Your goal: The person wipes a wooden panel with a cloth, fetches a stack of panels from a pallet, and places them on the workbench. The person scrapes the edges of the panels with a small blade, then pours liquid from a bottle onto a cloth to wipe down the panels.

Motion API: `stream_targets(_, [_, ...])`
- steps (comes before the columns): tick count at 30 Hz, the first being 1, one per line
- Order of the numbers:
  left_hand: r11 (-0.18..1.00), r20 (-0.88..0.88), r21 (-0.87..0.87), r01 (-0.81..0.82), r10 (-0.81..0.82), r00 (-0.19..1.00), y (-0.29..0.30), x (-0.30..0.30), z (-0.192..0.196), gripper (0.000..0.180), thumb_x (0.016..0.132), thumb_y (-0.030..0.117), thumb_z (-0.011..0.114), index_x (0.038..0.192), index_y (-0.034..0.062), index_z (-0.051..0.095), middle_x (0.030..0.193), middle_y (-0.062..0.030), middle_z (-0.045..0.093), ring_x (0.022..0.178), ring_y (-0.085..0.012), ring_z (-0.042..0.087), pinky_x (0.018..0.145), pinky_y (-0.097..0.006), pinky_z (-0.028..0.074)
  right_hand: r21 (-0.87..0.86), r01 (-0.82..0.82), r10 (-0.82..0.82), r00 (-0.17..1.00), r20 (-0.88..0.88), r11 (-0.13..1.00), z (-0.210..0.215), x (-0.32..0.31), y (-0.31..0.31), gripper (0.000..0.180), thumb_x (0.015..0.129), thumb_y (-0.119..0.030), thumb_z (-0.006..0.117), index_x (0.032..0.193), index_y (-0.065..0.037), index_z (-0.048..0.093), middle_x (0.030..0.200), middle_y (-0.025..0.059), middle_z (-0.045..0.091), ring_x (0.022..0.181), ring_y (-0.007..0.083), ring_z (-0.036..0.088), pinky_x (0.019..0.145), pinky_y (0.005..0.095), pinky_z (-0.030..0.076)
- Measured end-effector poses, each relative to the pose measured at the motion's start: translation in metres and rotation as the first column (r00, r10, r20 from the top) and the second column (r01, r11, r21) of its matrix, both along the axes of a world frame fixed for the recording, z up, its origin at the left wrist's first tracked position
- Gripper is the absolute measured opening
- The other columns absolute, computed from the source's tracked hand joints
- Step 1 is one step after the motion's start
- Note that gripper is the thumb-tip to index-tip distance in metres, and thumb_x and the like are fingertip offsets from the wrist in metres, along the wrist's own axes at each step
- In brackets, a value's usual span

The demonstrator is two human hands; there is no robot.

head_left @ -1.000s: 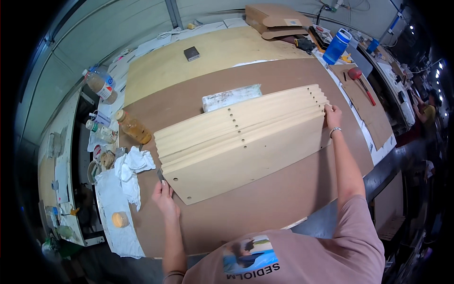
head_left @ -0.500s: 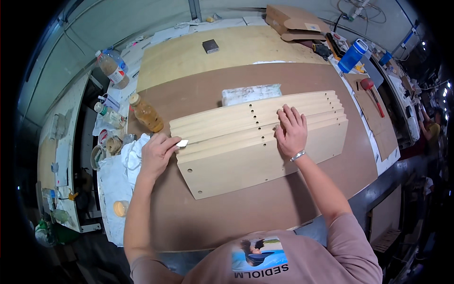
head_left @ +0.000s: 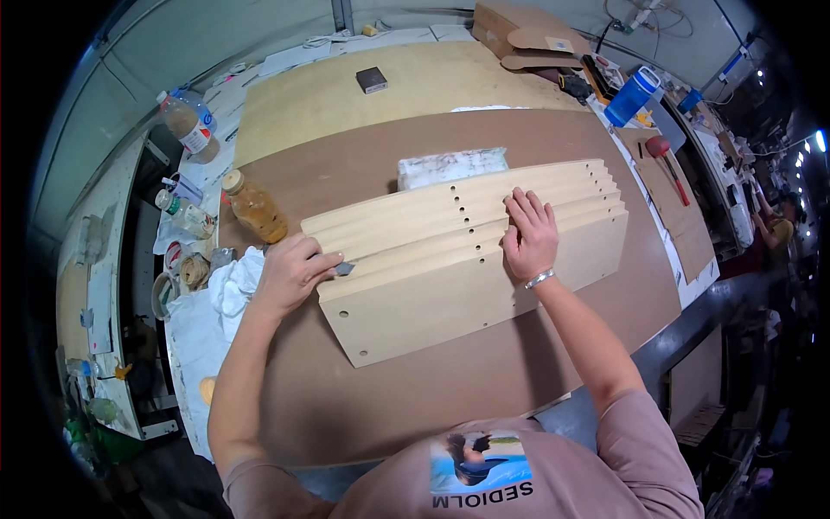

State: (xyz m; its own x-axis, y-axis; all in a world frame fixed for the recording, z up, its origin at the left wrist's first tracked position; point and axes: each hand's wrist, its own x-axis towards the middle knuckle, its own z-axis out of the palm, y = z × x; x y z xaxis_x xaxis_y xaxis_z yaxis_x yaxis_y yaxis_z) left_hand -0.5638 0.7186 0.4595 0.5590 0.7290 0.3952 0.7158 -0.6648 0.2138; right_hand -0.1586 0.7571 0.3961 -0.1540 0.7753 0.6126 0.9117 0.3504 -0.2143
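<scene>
Several pale wooden boards with drilled holes (head_left: pixel 415 298) lie in an overlapping, stepped stack in front of me. At the stack's left end my left hand (head_left: pixel 296 270) is closed, pinching a small flat grey metal piece (head_left: pixel 344 269) between thumb and fingers. That piece is at the stepped edges of the boards; whether it touches the wood I cannot tell. My right hand (head_left: pixel 531 233) rests on the boards right of the middle row of holes, fingers stretched out and nothing held. A whitish, stained block (head_left: pixel 451 167) sits just behind the stack.
Beneath the stack is a large brown board (head_left: pixel 363 415). A bottle of amber liquid (head_left: pixel 256 210) and white cloth (head_left: pixel 233 290) are to the left. A small dark block (head_left: pixel 372 80) lies at the back. On the right are a blue bottle (head_left: pixel 632 97) and a red-headed mallet (head_left: pixel 659 147).
My left hand has turned the small metal piece, which now looks dark grey instead of bright, and moved it slightly. My right hand stays on the boards. The whole view has shifted a little.
</scene>
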Motion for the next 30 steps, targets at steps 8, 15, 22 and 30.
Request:
stream_targets(8, [1.0,0.045,0.012,-0.024,0.023,0.999,-0.003,-0.005,-0.007,0.025,0.07,0.021,0.075,0.094,0.017,0.074,0.072,-0.002,0.051,0.071,-0.0227,0.052,0.062,-0.036,0.042,0.03,-0.008,0.008,1.0,-0.01,1.0,-0.001,-0.001,0.002,0.045,0.075,-0.012,0.05,0.118,-0.01,0.064,0.132,0.0096,0.059,0.123,0.0338,0.052,0.105,0.0529,0.035])
stream_targets(15, [1.0,0.059,0.017,-0.018,0.017,0.998,-0.001,-0.007,-0.01,0.025,0.068,0.021,0.076,0.092,0.0166,0.074,0.072,-0.0025,0.051,0.072,-0.0226,0.053,0.063,-0.036,0.042,0.044,-0.009,0.009,1.0,0.004,0.999,-0.003,0.0,0.001,0.044,0.073,-0.01,0.053,0.116,-0.009,0.064,0.128,0.0117,0.061,0.119,0.0356,0.053,0.103,0.0524,0.036])
stream_targets(22, [0.998,0.037,-0.006,0.063,-0.063,0.997,0.011,0.006,-0.008,0.027,0.068,0.021,0.077,0.094,0.0153,0.074,0.074,-0.0035,0.054,0.072,-0.0243,0.054,0.064,-0.036,0.043,0.041,-0.028,0.028,1.0,0.003,0.999,-0.001,-0.002,0.002,0.044,0.073,-0.01,0.052,0.115,-0.008,0.064,0.128,0.0123,0.061,0.118,0.0361,0.054,0.103,0.0525,0.036])
stream_targets(30, [0.997,0.125,0.036,0.068,-0.072,0.99,0.019,0.029,-0.015,0.023,0.071,0.018,0.075,0.093,0.0148,0.072,0.073,-0.0047,0.053,0.072,-0.0245,0.055,0.062,-0.036,0.043,0.051,-0.022,0.022,1.0,0.006,0.998,0.001,-0.005,0.002,0.044,0.072,-0.009,0.052,0.114,-0.008,0.064,0.127,0.0122,0.061,0.117,0.0369,0.054,0.1,0.0532,0.038])
